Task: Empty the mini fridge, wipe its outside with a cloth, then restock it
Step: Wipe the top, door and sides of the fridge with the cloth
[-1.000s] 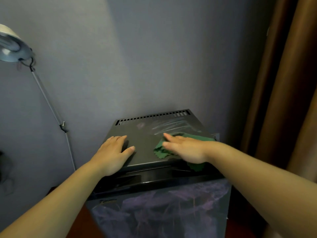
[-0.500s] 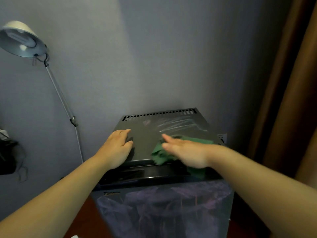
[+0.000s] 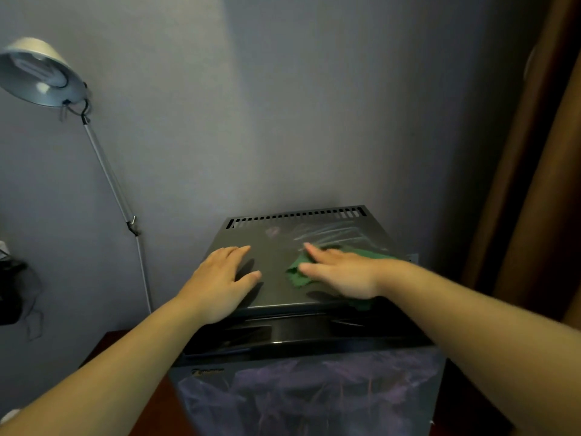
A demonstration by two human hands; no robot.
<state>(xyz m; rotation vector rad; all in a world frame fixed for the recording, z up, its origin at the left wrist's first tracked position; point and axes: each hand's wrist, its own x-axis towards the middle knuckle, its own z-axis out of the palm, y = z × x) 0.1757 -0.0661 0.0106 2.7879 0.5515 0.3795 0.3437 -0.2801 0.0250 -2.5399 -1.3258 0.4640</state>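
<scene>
Right of the desk lamp (image 3: 41, 73) by the wall, my left hand (image 3: 220, 284) lies flat, fingers straight, on the near left of the mini fridge (image 3: 283, 243) top, while my right hand (image 3: 342, 275), fingers straight too, presses the green cloth (image 3: 297, 276) onto its right side, near the brown curtain (image 3: 540, 215).

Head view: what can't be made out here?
Head view only:
Inside of the fridge: hidden behind its glossy front, which only reflects.
Cloth: mostly under the right hand.
Label on the fridge front: too small and blurred to read.
Dark object by the wall: cut off by the left edge.
</scene>
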